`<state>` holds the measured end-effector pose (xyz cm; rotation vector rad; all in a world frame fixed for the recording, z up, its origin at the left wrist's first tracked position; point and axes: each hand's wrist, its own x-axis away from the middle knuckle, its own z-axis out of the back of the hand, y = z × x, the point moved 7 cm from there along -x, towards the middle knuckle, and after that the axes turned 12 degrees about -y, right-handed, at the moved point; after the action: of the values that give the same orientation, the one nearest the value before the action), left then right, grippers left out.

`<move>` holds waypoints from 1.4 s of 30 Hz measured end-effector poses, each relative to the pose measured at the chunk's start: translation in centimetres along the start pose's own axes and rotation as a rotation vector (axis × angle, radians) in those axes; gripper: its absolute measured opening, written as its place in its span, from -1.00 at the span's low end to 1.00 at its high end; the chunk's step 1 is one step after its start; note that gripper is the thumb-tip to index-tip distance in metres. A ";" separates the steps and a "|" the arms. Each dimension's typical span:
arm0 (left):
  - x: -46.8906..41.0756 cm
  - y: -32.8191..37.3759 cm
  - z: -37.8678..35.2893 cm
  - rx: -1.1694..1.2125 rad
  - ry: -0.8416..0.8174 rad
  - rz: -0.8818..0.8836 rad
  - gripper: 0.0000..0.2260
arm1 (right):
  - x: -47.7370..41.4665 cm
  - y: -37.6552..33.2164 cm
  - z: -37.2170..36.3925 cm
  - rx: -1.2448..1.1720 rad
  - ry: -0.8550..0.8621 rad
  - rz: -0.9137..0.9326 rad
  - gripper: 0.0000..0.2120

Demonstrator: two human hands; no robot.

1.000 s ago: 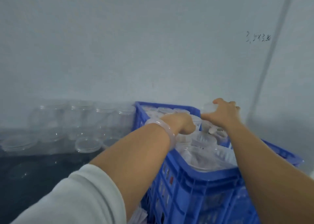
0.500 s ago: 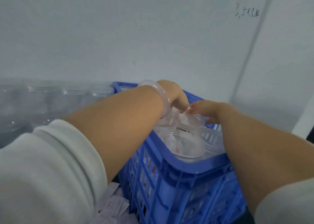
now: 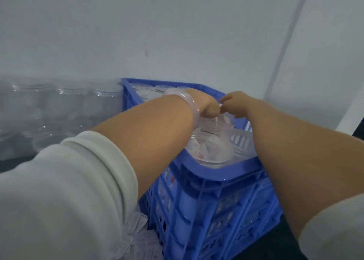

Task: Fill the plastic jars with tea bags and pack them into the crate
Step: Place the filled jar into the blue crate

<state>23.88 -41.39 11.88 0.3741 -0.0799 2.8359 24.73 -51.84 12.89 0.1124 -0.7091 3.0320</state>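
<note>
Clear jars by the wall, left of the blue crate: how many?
3 clearly, in a row: far-left jar, middle jar, right jar beside the crate. Blurred ones in front may hide more.

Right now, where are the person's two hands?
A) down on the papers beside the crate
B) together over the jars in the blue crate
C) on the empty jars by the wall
B: the left hand and the right hand meet above the filled jars at the top of the blue crate, well away from the empty jars off to the left.
</note>
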 end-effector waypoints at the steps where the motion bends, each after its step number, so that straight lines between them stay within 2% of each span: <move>1: 0.0 -0.1 -0.1 0.001 -0.006 0.011 -0.55 | 0.2 0.0 0.0 0.037 0.005 0.015 -0.71; 10: 0.9 -0.4 -0.4 -0.008 -0.001 -0.054 -0.55 | 1.2 -0.3 -1.4 0.235 -0.144 -0.006 -0.63; 13: 1.4 -0.3 -0.2 0.039 0.015 -0.063 -0.55 | 1.7 -1.6 -1.1 0.297 -0.073 0.050 -0.63; 16: 3.4 -0.1 0.7 0.073 0.133 -0.116 -0.58 | 2.3 -2.7 -1.3 0.324 -0.057 0.101 -0.64; 21: 10.9 0.5 3.6 0.301 0.432 -0.424 -0.55 | 2.7 -2.9 -0.3 0.334 0.043 0.138 -0.63; 24: 16.4 -2.3 3.4 0.341 0.619 -0.522 -0.50 | 3.3 -4.0 0.3 0.244 0.100 0.224 -0.79; 25: 18.0 -3.8 2.7 0.383 0.679 -0.530 -0.47 | 3.7 -4.7 0.5 0.241 0.115 0.246 -0.78; 28: 21.5 -9.5 -2.3 0.564 0.746 -0.422 -0.40 | 5.8 -8.0 0.5 0.261 0.133 0.363 -0.76; 32: 23.3 -16.4 -12.3 0.597 0.566 -0.155 -0.35 | 9.9 -14.1 -1.3 0.261 0.117 0.572 -0.86; 35: 24.1 -20.8 -18.1 0.581 0.411 0.012 -0.35 | 13.4 -19.7 -4.7 0.366 0.016 0.706 -0.90; 39: 26.0 -24.8 -24.3 0.667 0.329 0.133 -0.39 | 16.9 -26.6 -11.3 0.495 -0.160 0.842 -0.86; 42: 27.5 -25.7 -30.2 0.820 0.264 0.205 -0.42 | 16.5 -30.2 -15.4 0.471 -0.209 0.850 -0.81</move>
<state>-1.81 -6.64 -9.64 0.1399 1.1747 2.9510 8.50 -17.79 13.75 0.1740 0.0172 3.9965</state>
